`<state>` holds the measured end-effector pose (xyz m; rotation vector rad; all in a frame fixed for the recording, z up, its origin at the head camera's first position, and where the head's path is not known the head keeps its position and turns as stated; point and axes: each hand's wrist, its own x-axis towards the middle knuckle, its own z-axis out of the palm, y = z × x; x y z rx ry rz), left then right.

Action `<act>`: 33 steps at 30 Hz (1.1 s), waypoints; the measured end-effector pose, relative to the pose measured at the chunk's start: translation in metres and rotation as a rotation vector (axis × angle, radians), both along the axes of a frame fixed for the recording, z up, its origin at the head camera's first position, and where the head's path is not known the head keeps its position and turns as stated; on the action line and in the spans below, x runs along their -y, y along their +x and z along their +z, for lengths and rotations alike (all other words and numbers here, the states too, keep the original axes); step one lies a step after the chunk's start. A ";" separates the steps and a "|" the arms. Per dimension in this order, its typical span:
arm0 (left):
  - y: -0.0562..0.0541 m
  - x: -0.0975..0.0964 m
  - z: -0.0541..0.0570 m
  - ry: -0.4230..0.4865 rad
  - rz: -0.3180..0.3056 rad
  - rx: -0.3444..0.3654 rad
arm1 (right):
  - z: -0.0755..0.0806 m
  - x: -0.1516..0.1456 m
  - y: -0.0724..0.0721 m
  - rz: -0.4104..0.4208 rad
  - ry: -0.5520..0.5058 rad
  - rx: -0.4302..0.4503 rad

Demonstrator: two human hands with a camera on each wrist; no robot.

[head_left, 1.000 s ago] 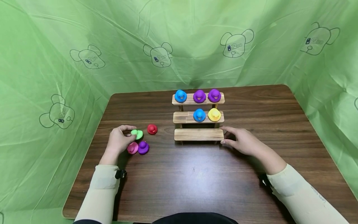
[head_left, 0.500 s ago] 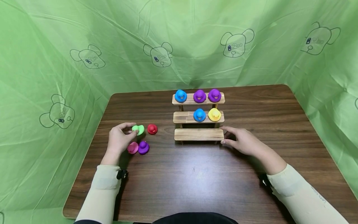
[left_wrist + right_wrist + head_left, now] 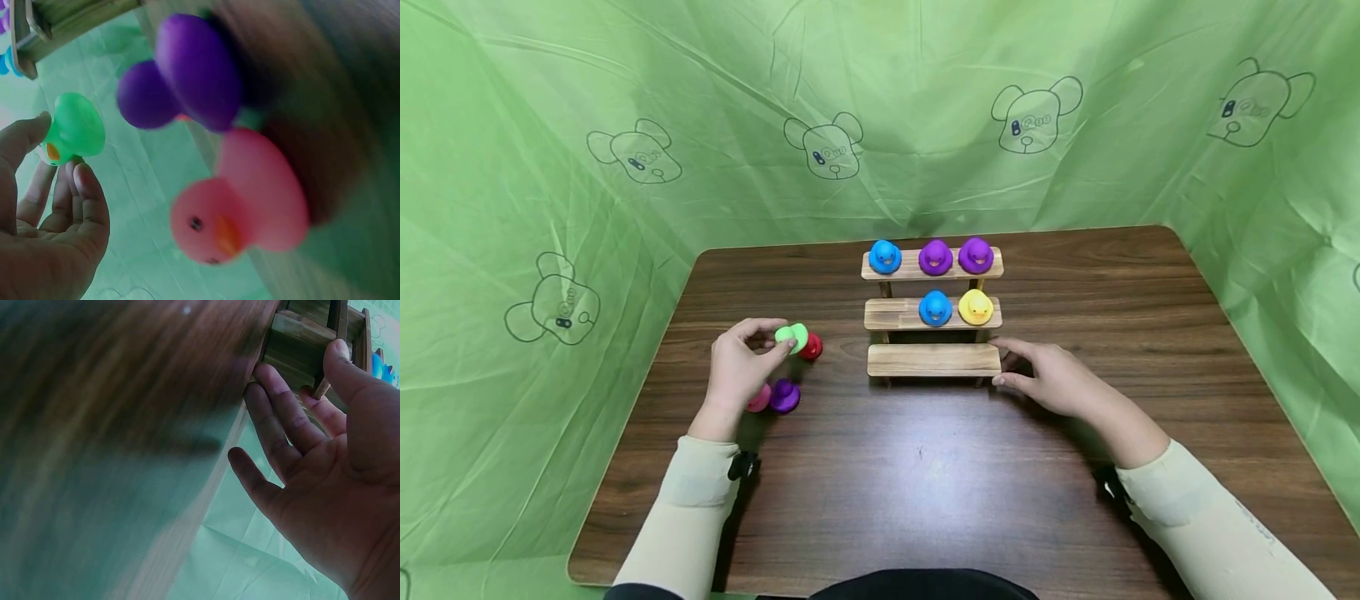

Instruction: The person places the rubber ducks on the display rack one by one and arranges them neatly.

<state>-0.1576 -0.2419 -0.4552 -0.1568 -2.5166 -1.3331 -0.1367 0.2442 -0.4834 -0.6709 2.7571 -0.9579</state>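
Note:
My left hand [image 3: 737, 362] pinches a green rubber duck [image 3: 793, 337] between thumb and fingertips, raised off the table. In the left wrist view the green duck [image 3: 76, 128] has its orange beak facing the hand. A red duck [image 3: 812, 346] is partly hidden behind the green one. Nearer me, a pink duck [image 3: 759, 398] and a purple duck [image 3: 785, 396] lie side by side, the pink one half covered by the hand. My right hand [image 3: 1051, 377] holds the right end of the lowest board of a three-tier wooden stand [image 3: 933, 360], thumb in front and forefinger behind.
On the top tier are a blue duck [image 3: 885, 257] and two purple ducks [image 3: 936, 258]. The middle tier bears a blue duck [image 3: 936, 309] and a yellow duck [image 3: 975, 307], both toward its right. A green curtain [image 3: 925, 167] surrounds the brown wooden table [image 3: 865, 483].
My left hand has lifted the green duck and carried it right and slightly away from me, now overlapping the red duck. The right hand and the stand have stayed put.

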 end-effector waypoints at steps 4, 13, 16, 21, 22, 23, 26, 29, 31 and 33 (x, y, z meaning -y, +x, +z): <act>-0.001 -0.012 0.007 0.041 -0.040 -0.015 | 0.001 0.000 0.001 -0.001 0.001 0.001; -0.002 -0.041 0.021 0.113 -0.102 -0.033 | 0.000 0.000 0.001 -0.002 0.000 -0.008; -0.004 -0.052 0.027 0.111 -0.134 -0.055 | 0.000 0.000 0.001 -0.003 0.002 -0.011; -0.008 -0.072 0.035 0.066 -0.161 -0.101 | 0.000 0.000 0.001 -0.003 0.001 -0.010; -0.009 -0.076 0.036 0.064 -0.166 -0.105 | 0.000 0.000 0.001 -0.002 0.002 -0.009; -0.009 -0.079 0.037 0.065 -0.172 -0.107 | 0.000 0.000 0.001 -0.002 0.003 -0.008; -0.011 -0.091 0.039 0.065 -0.182 -0.110 | -0.001 -0.001 0.001 -0.003 0.006 -0.008; -0.013 -0.102 0.041 0.047 -0.186 -0.123 | -0.001 -0.001 0.000 -0.002 0.006 -0.008; -0.015 -0.109 0.041 0.030 -0.187 -0.135 | -0.001 -0.001 0.000 0.000 0.006 -0.008; -0.017 -0.116 0.041 0.009 -0.185 -0.144 | -0.001 -0.001 0.000 0.002 0.007 -0.009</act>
